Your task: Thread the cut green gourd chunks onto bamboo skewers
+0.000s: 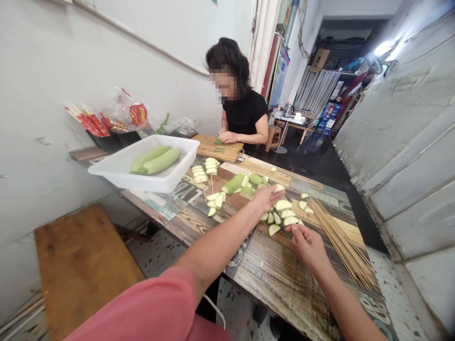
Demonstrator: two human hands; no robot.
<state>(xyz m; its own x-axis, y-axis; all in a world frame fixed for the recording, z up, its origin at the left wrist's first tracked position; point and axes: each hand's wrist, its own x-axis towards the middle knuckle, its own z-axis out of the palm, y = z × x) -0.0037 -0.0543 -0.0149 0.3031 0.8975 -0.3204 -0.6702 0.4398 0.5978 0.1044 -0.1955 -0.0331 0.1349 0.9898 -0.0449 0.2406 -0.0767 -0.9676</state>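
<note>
Pale green zucchini slices (284, 213) lie scattered on the patterned wooden table (270, 270) in front of me. My left hand (266, 196) reaches out over them, its fingertips closed on one slice (279, 188). At the near edge of the pile rests my right hand (308, 242), fingers curled and pinched together; what they hold is too small to make out. A bundle of thin bamboo skewers (341, 241) lies just right of my right hand.
A white tub (117, 173) with whole peeled zucchini (159, 161) sits at the left, with larger cut chunks (241, 182) and more slices (204, 173) nearby. Another person in black cuts at a wooden board (213, 148) across the table. A wooden bench (81, 265) stands lower left.
</note>
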